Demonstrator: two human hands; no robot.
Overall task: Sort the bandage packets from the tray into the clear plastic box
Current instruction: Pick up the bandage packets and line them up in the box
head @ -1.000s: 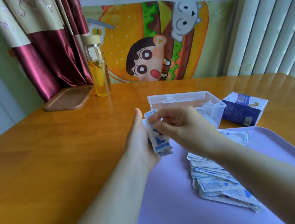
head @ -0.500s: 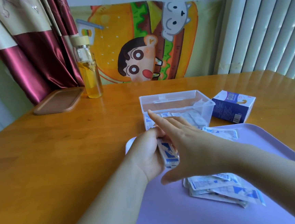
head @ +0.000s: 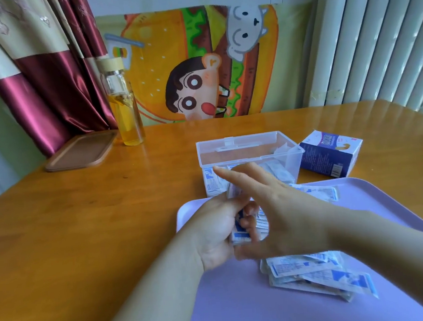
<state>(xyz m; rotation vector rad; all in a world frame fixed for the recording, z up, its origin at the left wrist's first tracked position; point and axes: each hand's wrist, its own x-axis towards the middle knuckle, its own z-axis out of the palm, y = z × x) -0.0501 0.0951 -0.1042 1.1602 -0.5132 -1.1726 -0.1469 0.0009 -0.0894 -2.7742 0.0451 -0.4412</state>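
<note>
A glossy orange-brown wooden table (head: 83,222) fills the view, backed by a wall with a cartoon burger cloth (head: 197,64), a maroon and cream curtain (head: 40,85) on one side and pale vertical blinds (head: 378,38) on the other. Nearest the camera, a lilac tray (head: 231,312) lies on the table beneath both forearms. On it, just below and to the right of the right hand (head: 281,213), sits a loose heap of bandage packets (head: 315,276), white with blue markings, lying flat and overlapping. The left hand (head: 214,229) is curled around a small stack of packets (head: 240,234), gripping them upright between palm and fingers over the tray's far left corner. The right hand meets it from the other side, its fingers stretched out and held loosely together along the top of the stack, thumb below near the stack's lower edge; whether it actually pinches a packet cannot be told. One more packet (head: 320,193) lies on the tray just past the right hand. Directly beyond the fingertips stands the clear plastic box (head: 247,148), lid off, with several packets already standing inside against its near wall. To the right of the box rests a blue and white carton (head: 330,153). Farther off, left of both hands, are a glass bottle (head: 124,106) of yellow liquid and a brown lid-like tray (head: 81,151).
</note>
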